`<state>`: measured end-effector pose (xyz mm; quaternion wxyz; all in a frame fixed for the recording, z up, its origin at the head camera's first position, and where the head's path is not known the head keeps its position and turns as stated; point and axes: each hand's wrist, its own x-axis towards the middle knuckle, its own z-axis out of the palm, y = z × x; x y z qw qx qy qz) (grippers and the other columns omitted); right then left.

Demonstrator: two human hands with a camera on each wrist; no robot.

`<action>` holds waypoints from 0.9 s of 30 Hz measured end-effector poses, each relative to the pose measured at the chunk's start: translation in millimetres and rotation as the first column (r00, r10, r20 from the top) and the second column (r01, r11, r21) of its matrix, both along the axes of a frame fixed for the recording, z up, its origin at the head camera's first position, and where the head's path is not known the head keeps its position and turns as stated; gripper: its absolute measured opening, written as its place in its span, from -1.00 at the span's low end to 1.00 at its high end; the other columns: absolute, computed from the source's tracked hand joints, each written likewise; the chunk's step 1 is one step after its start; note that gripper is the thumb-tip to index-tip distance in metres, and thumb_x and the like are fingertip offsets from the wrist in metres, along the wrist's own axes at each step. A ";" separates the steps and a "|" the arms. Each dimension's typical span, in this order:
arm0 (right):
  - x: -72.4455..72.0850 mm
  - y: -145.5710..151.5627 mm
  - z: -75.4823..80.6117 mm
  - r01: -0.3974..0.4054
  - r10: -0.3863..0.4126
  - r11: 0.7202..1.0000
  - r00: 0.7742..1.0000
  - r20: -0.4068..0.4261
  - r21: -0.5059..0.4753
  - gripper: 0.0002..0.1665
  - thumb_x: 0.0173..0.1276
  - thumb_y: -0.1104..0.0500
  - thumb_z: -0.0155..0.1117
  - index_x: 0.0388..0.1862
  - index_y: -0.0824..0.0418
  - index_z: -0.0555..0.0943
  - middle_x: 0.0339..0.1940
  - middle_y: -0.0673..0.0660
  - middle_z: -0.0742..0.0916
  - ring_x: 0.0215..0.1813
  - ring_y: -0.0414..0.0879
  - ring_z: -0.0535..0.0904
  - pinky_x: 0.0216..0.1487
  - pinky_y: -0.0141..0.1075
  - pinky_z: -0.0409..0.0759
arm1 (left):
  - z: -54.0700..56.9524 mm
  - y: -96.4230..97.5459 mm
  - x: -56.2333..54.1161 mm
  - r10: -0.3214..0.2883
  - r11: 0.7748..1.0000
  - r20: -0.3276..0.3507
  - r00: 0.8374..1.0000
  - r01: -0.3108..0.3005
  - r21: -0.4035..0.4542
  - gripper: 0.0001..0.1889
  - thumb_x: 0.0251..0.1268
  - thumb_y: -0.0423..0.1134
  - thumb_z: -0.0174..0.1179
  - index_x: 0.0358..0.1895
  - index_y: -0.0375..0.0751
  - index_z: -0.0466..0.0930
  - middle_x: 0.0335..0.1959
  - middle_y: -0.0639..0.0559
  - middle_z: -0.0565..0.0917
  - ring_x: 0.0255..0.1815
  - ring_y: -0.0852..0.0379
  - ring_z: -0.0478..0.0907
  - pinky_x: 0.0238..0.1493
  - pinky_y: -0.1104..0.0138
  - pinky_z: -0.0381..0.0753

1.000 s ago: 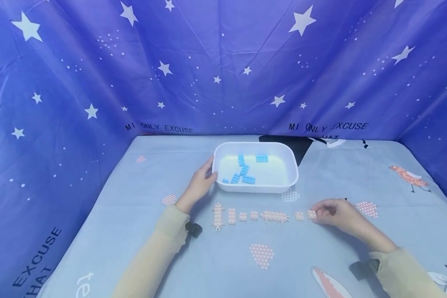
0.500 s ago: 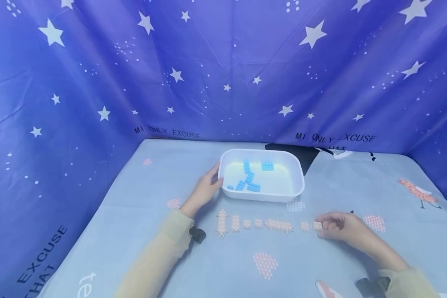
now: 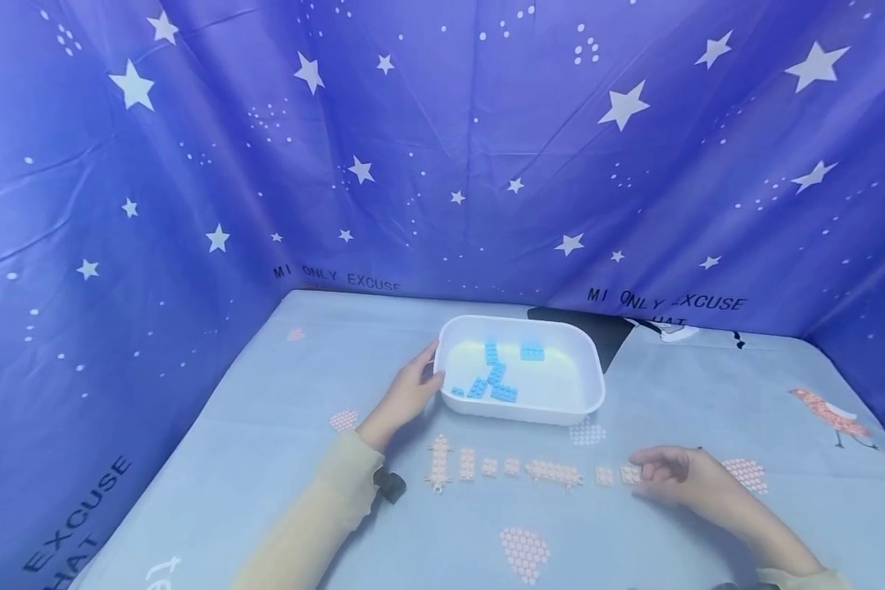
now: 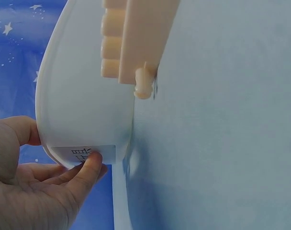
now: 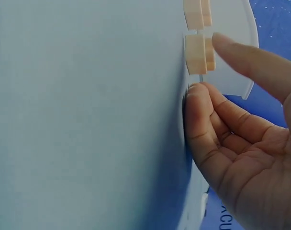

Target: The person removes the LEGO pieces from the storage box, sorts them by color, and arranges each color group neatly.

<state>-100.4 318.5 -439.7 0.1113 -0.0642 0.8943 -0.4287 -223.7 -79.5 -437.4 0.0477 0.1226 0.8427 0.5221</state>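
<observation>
Peach-coloured square brick (image 3: 630,474) lies just left of the nearer right hand (image 3: 696,483), fingertips beside it, any pinch impossible to confirm. Opposite, the left hand (image 3: 406,397) grips the white tray (image 3: 516,414).

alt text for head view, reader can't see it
A person's left hand has its grip on a white tub of blue bricks. Their right hand is at the right end of a row of pale bricks on cloth, before a starry curtain.
</observation>
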 end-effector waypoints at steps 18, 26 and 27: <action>-3.4 -3.8 21.1 0.067 -0.052 0.994 0.987 -0.154 0.092 -0.56 0.20 0.15 0.42 0.01 0.35 0.63 -0.25 0.12 0.78 -0.31 -0.41 0.60 -0.29 -0.45 0.67 | -3.9 0.1 2.2 0.002 1.000 -0.001 1.000 -0.002 -0.007 -0.33 0.44 -0.28 0.01 0.54 -0.14 -0.01 0.51 -0.14 0.21 0.46 -0.14 0.25 0.48 0.05 0.26; -19.4 -17.2 42.7 0.152 -0.122 0.980 0.970 -0.211 0.131 -0.51 0.21 0.04 0.42 0.05 0.28 0.64 -0.17 0.16 0.78 -0.29 -0.43 0.61 -0.22 -0.52 0.62 | -2.1 -0.2 0.7 0.004 1.000 -0.003 1.000 -0.004 0.001 -0.33 0.44 -0.27 0.01 0.55 -0.12 -0.01 0.51 -0.14 0.21 0.47 -0.14 0.24 0.48 0.04 0.25; -21.7 -19.4 44.9 0.150 -0.121 0.981 0.968 -0.221 0.123 -0.52 0.22 0.05 0.42 0.05 0.28 0.64 -0.16 0.17 0.78 -0.28 -0.43 0.62 -0.21 -0.52 0.62 | -1.9 -0.1 0.5 0.004 1.000 -0.002 1.000 -0.004 0.002 -0.33 0.44 -0.26 0.01 0.55 -0.12 -0.01 0.51 -0.14 0.21 0.47 -0.14 0.24 0.49 0.04 0.24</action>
